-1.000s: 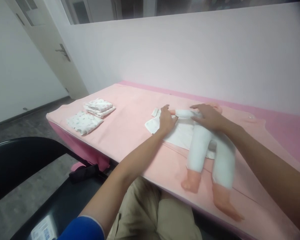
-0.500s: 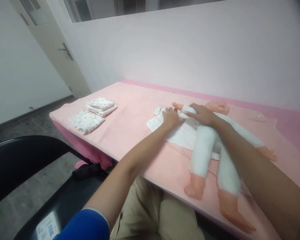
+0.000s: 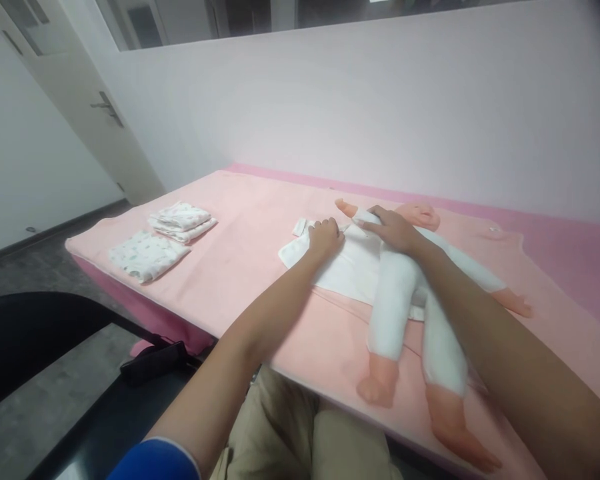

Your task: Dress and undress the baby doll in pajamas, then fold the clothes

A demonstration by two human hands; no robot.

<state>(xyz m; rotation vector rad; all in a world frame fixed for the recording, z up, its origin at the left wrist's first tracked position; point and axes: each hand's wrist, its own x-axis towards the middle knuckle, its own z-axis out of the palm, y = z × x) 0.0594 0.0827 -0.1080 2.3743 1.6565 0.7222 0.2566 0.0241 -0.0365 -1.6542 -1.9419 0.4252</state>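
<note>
A baby doll with a white cloth body and limbs lies on its back, its head toward the wall. Spread under and beside it is a white baby garment, reaching out to the left. My left hand has its fingers curled on the garment, gripping the cloth near the doll's raised arm. With thumb and fingers around that arm, my right hand holds it out over the garment. My right palm partly hides the doll's chest.
Two folded stacks of printed white cloth, a nearer one and a farther one, lie on the left of the pink-covered table. A black chair stands at the lower left. A white wall rises behind the table.
The view has shifted, so the table sits farther left. My left hand's fingers, more spread before, are now curled in on the garment. My right hand stays on the doll's arm.
</note>
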